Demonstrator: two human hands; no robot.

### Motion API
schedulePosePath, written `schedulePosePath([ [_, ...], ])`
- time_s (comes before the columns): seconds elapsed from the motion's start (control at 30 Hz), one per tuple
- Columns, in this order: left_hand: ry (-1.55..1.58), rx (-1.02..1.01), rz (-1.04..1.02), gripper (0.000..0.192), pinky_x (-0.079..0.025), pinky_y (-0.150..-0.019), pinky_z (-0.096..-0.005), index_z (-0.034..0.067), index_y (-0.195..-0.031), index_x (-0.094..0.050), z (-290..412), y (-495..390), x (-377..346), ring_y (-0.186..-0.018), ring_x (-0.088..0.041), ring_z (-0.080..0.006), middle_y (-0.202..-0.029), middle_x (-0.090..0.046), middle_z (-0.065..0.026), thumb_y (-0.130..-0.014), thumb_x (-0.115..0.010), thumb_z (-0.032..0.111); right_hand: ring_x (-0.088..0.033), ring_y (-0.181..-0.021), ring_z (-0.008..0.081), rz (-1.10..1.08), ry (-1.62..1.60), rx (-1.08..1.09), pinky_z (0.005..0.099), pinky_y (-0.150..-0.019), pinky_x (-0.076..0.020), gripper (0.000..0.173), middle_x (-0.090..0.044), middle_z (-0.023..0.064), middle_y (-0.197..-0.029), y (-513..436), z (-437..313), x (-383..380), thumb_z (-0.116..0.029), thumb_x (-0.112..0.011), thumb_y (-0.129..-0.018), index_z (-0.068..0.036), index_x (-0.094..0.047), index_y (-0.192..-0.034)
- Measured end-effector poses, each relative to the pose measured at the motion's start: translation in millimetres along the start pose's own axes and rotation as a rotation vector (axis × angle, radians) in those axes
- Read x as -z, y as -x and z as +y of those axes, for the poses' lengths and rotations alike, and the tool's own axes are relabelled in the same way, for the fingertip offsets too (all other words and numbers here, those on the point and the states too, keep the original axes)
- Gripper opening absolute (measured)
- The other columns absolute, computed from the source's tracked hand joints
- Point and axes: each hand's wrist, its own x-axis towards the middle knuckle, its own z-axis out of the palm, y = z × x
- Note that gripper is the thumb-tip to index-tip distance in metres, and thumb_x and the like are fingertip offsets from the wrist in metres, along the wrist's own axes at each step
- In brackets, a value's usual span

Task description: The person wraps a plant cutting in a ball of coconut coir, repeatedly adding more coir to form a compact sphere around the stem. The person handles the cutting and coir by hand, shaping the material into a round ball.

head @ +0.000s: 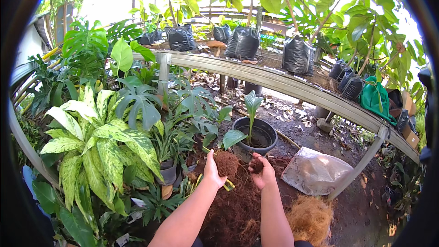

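Note:
My left hand (213,171) holds a rounded clump of brown coir fibre (227,164) against its palm. In my right hand (263,175) is a smaller, darker clump of the fibrous mix (256,165), cupped by the fingers. Just beyond both hands stands a black plastic pot (271,140) with a young broad-leaved plant (252,115) upright in it. Below and between my forearms spreads a heap of loose brown coir (233,209). The inside of the pot is only partly visible.
A pale plastic sack (315,171) lies right of the pot, with lighter fibre (310,218) nearer me. Variegated dieffenbachia (99,137) crowds the left. A wooden-edged bench (260,70) behind carries black grow bags (242,43) and a green bag (375,99); its leg stands at right.

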Motion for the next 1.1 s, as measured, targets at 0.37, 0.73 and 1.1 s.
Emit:
schedulePosePath([
  [0.37, 0.059, -0.105, 0.048, 0.072, -0.047, -0.106, -0.0482, 0.005, -0.139, -0.05, 12, 14, -3, -0.123, -0.06, -0.0301, -0.137, -0.059, -0.013, -0.096, -0.049, 0.063, -0.066, -0.102, 0.0307, -0.028, -0.183, 0.224, 0.044, -0.099, -0.0497, 0.045, -0.072, 0.0157, -0.104, 22, 27, -82, -0.04, -0.044, -0.106, -0.002, -0.068, -0.103],
  [0.73, -0.089, -0.415, 0.05, 0.042, -0.054, -0.086, -0.0375, -0.002, -0.108, -0.065, -15, 16, -12, -0.093, -0.068, -0.0245, -0.102, -0.069, -0.0135, -0.1, -0.054, 0.039, -0.048, -0.137, 0.0333, 0.08, 0.963, 1.024, 0.0419, -0.116, -0.0325, 0.05, -0.059, 0.0204, -0.136, 68, 67, -107, -0.029, -0.029, -0.111, 0.005, -0.064, -0.125],
  [1.1, 0.082, -0.006, -0.227, 0.043, -0.054, -0.095, -0.0422, 0.007, -0.121, -0.062, -19, 22, -11, -0.109, -0.067, -0.0266, -0.119, -0.067, -0.01, -0.098, -0.051, 0.042, -0.039, -0.145, 0.0348, -0.185, 1.083, 1.107, 0.043, -0.121, -0.0266, 0.051, -0.057, 0.0198, -0.142, 73, 28, -104, -0.032, -0.03, -0.11, 0.003, -0.062, -0.128],
])
